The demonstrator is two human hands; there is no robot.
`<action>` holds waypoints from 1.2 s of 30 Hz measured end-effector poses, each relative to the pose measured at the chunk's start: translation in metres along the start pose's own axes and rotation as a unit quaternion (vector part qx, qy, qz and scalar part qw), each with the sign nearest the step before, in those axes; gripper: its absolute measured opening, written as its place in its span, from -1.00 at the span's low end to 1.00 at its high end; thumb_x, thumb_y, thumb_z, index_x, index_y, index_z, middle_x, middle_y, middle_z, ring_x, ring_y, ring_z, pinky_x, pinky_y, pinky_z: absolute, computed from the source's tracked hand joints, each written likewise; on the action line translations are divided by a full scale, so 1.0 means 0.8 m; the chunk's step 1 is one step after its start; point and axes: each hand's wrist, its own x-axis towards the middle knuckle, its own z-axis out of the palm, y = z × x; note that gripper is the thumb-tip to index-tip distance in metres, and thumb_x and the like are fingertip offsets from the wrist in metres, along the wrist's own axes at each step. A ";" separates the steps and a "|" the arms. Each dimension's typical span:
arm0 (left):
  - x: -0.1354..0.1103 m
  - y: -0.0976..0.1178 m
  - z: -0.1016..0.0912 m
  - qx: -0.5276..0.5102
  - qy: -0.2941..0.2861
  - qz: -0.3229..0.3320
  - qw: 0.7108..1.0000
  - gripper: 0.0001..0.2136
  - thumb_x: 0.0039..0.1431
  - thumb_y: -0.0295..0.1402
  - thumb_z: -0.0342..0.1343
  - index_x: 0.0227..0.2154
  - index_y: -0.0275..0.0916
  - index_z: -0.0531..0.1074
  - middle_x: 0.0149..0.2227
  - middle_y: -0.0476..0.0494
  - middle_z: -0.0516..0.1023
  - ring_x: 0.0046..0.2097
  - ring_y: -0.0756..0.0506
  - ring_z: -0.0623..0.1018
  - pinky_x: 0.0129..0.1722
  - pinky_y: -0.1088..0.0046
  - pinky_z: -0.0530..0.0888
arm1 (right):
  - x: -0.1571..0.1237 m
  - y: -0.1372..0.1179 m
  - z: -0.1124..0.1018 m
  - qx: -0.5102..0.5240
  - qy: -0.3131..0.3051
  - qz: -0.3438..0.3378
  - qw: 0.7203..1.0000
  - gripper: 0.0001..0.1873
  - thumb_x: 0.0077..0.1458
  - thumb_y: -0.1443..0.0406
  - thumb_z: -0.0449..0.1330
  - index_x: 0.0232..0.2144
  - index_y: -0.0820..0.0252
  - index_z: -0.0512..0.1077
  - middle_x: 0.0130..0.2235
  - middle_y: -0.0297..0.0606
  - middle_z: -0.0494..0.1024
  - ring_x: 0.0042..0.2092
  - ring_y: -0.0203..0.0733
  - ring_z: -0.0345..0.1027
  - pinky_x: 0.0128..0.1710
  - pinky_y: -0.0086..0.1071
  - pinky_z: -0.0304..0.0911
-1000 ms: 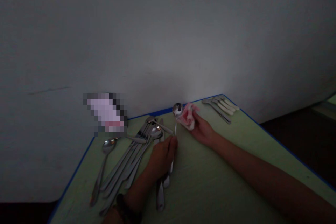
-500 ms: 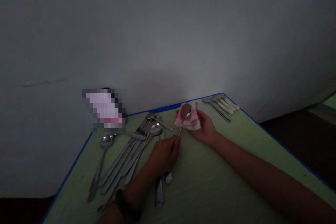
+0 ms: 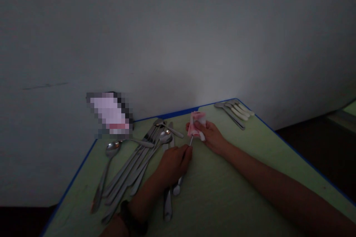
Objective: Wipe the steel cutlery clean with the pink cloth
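My left hand (image 3: 175,162) is closed around the handle of a metal spoon (image 3: 191,140). The spoon's bowl is hidden inside a folded pink and white cloth (image 3: 197,118). My right hand (image 3: 211,135) grips that cloth around the bowl, its thumb pressed on top. Beneath and left of my left hand lies a loose pile of metal cutlery (image 3: 133,166), with long handles pointing towards me. One large spoon (image 3: 112,149) rests apart at the pile's left.
At the table's far right corner lie a metal spoon (image 3: 232,116) and several pale-handled utensils (image 3: 239,112). A phone-like object (image 3: 109,113), blurred out, leans against the wall at the back left. The green table (image 3: 222,192) has a blue edge and meets the wall.
My right hand has folded the cloth over the spoon's bowl, which lay exposed on it before. The thumb has come over the top. My left hand has barely moved.
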 end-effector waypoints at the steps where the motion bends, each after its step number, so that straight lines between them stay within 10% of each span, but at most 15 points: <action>1: 0.000 0.000 0.000 -0.007 0.000 0.000 1.000 -0.67 0.28 -0.28 -0.29 -0.45 -0.22 0.33 -0.50 -0.08 0.48 -0.43 -0.06 0.48 -0.39 0.46 0.30 | 0.000 0.000 0.000 0.000 -0.005 0.003 1.000 -0.68 -0.08 0.15 0.25 -0.31 0.25 0.48 -0.35 -0.20 0.58 -0.22 -0.16 0.44 -0.21 -0.32 0.30; 12: 0.000 -0.003 -0.006 -0.236 -0.002 -0.051 0.970 -0.61 0.29 -0.20 -0.35 -0.36 -0.23 0.36 -0.70 0.09 0.28 -0.59 0.00 0.36 -0.49 0.51 0.30 | -0.004 -0.011 0.008 0.057 -0.032 0.034 0.997 -0.51 0.03 -0.05 0.05 -0.23 0.23 0.43 -0.30 -0.14 0.58 -0.27 -0.14 0.46 -0.19 -0.23 0.31; 36: -0.003 0.000 0.001 -0.096 0.042 -0.055 0.993 -0.74 0.30 -0.24 -0.33 -0.36 -0.18 0.21 -0.47 -0.01 0.41 -0.42 -0.05 0.47 -0.44 0.48 0.26 | 0.000 -0.017 0.009 0.183 -0.052 0.073 0.979 -0.53 0.16 -0.02 -0.14 -0.15 0.08 0.38 -0.28 -0.28 0.55 -0.17 -0.15 0.41 -0.13 -0.17 0.27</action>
